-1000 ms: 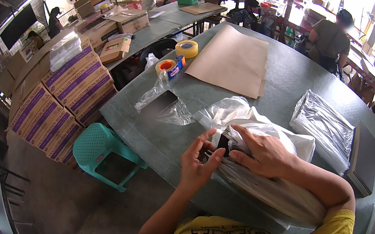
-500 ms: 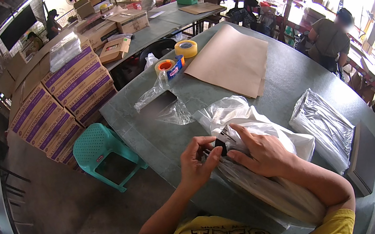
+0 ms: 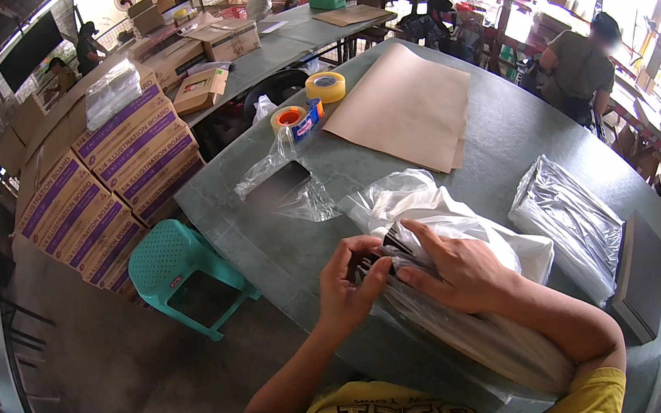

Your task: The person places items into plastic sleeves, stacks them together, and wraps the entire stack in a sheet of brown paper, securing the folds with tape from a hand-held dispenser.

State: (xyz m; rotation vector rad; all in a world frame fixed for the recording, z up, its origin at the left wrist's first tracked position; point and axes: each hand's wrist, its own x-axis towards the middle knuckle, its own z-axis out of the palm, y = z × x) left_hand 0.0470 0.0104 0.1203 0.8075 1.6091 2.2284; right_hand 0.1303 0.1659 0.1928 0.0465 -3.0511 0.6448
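All across the middle stands a big gray-green table [image 3: 266, 240]. Left of it, brown boxes [image 3: 144, 151] with purple bands are piled up high, and a green stool [image 3: 166, 250] stands between the boxes and the table. A large sheet of brown paper [image 3: 402, 110] lies flat on the far part of the table. Nearer is a long, shiny pack [image 3: 479, 348] that slants down to the right, partly under the right arm [image 3: 573, 327]. A white bag [image 3: 459, 206] lies crumpled just past the hands. Over on the right is a clear pack [image 3: 568, 226], next to a dark gray board [image 3: 640, 280].

The right hand [image 3: 466, 271] lies over the top end of the long pack, palm down. Its fingers are nearly straight, and its thumb and pointing finger are spread apart. The left hand [image 3: 347, 283] is at the left side of that same end, fingers bent, thumb close to them. I cannot tell if either hand is squeezing or just touching.

Two rolls of tape [image 3: 329, 96] sit near the far left edge. Smallest are some dark bits [image 3: 394, 241] at the pack's end, right between the two hands, with the left thumb just beside them.
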